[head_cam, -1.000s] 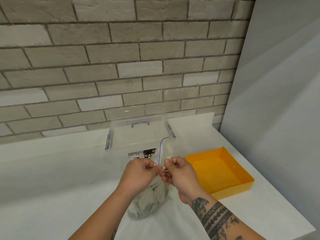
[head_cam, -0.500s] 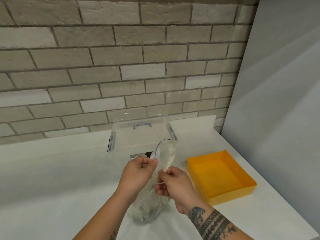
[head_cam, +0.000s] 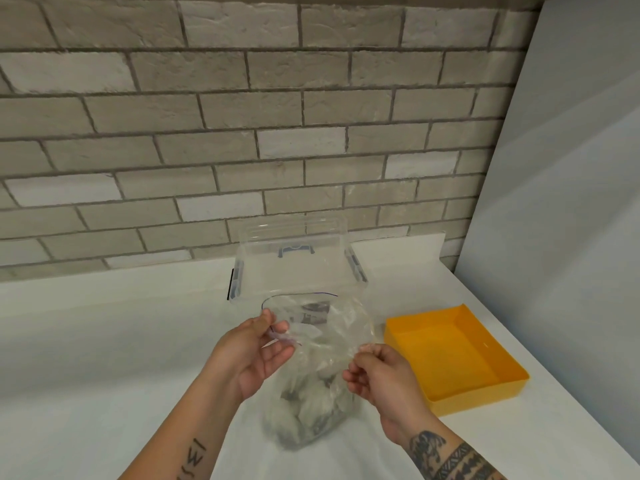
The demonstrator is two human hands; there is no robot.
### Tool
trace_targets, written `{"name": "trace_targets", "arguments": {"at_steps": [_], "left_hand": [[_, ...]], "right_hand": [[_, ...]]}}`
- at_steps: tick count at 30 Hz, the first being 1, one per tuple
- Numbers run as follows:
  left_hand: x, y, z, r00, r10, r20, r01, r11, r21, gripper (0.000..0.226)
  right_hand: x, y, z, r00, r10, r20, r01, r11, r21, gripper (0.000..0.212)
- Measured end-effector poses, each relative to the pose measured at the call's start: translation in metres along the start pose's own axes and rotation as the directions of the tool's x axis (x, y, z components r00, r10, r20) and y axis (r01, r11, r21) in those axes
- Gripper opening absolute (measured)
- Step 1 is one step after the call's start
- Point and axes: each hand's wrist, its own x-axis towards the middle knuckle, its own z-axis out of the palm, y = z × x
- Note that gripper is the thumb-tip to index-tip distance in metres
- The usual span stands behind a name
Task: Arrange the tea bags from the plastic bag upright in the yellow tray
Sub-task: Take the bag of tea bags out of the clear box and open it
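Observation:
A clear zip plastic bag (head_cam: 311,386) stands on the white counter in front of me, its lower half full of pale tea bags (head_cam: 308,414). Its mouth, edged with a blue line, is pulled wide. My left hand (head_cam: 254,355) pinches the left side of the bag's rim. My right hand (head_cam: 375,370) pinches the right side of the rim. The yellow tray (head_cam: 485,393) sits to the right of the bag, nothing inside it.
A clear plastic storage box (head_cam: 298,268) with blue latches stands just behind the bag, against the brick wall. A grey panel closes off the right side beyond the tray. The white counter (head_cam: 104,341) stretches to the left.
My hands have moved apart, pulling the bag's mouth from shut to wide. The bag now stands lower and more upright on the counter.

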Motion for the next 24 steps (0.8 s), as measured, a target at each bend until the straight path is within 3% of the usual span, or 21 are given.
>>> {"name": "trace_targets", "arguments": {"at_steps": [4, 7, 10, 13, 17, 19, 21, 24], "left_hand": [[-0.002, -0.003, 0.003, 0.998, -0.040, 0.050, 0.050, 0.972, -0.228, 0.022], [0.003, -0.007, 0.001, 0.995, -0.089, 0.043, 0.099, 0.923, -0.371, 0.031], [0.013, -0.013, -0.005, 0.990, -0.137, -0.013, 0.113, 0.859, -0.499, 0.034], [0.017, -0.021, -0.008, 0.983, -0.186, -0.003, 0.156, 0.836, -0.527, 0.039], [0.019, -0.028, -0.006, 0.972, -0.231, -0.027, 0.181, 0.822, -0.540, 0.046], [0.018, -0.032, -0.007, 0.980, -0.198, -0.016, 0.172, 0.887, -0.428, 0.050], [0.017, -0.038, -0.009, 0.995, -0.094, -0.039, 0.089, 0.989, -0.119, 0.053], [0.017, -0.045, -0.009, 0.986, 0.104, -0.133, -0.053, 0.939, 0.339, 0.042]], "right_hand": [[0.005, -0.002, -0.004, 0.998, 0.065, 0.024, -0.065, 0.998, 0.023, 0.004], [0.008, -0.008, -0.005, 0.984, 0.112, 0.137, -0.151, 0.935, 0.320, 0.005], [0.008, -0.006, -0.004, 0.953, 0.148, 0.264, -0.281, 0.757, 0.590, 0.011], [0.007, 0.006, 0.000, 0.932, 0.199, 0.303, -0.349, 0.715, 0.606, 0.022], [0.003, 0.019, 0.001, 0.910, 0.135, 0.393, -0.340, 0.786, 0.516, 0.066], [0.002, 0.022, 0.003, 0.941, 0.097, 0.326, -0.212, 0.916, 0.339, 0.066], [0.002, 0.025, 0.006, 0.987, 0.030, 0.159, -0.047, 0.993, 0.105, 0.053], [0.005, 0.026, 0.007, 1.000, 0.007, 0.014, -0.006, 0.999, -0.035, 0.039]]}}
